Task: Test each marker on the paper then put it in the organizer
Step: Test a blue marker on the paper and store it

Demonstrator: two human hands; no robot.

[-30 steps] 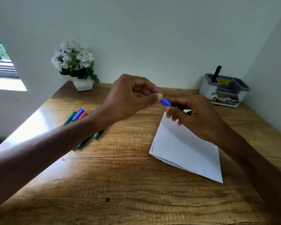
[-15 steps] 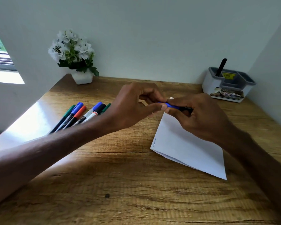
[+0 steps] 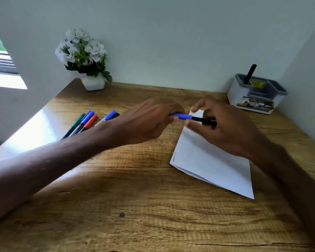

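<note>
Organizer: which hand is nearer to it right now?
Right. The right hand holds the marker over the paper, just in front and left of the organizer; the left hand is farther left.

Light source: daylight from the bright window opening [image 3: 6, 80] at the left edge, blown out to plain white.
Glare: a pale sheen lies across the left side of the brown wood-grain table [image 3: 135, 206], washing out the grain there.
Shadows: soft dark bands fall on the table under both forearms; the white folded paper sheet [image 3: 216, 166] is shaded at its far end.
Overall level: even and moderately bright; pale walls look greenish-grey.
Blur: the left hand [image 3: 145, 122] and right hand [image 3: 224, 128] are smeared.
Distortion: wide-angle bending stretches the forearms at the lower corners.
</note>
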